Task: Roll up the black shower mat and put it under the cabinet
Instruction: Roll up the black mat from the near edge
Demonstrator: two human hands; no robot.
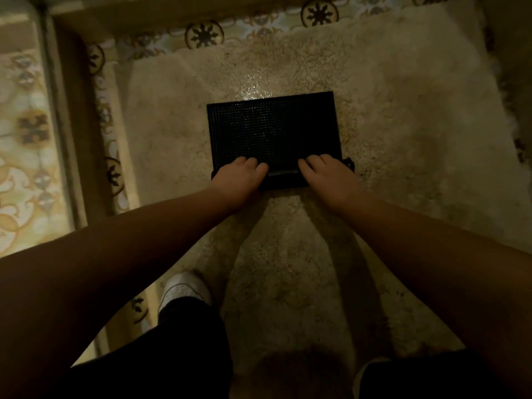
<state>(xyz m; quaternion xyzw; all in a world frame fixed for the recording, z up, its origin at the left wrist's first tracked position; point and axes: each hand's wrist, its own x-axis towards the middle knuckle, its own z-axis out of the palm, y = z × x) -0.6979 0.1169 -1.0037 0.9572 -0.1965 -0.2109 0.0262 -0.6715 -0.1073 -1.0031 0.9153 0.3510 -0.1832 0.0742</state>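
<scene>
The black mat (273, 131) lies on the speckled floor (388, 125) in front of me, its near edge curled into a roll. My left hand (240, 175) presses on the left part of that roll, fingers curved over the top. My right hand (328, 175) does the same on the right part, fingers bent and gripping the roll. The far part is flat. My white shoe (184, 287) stands near the patterned tiles (28, 125).
</scene>
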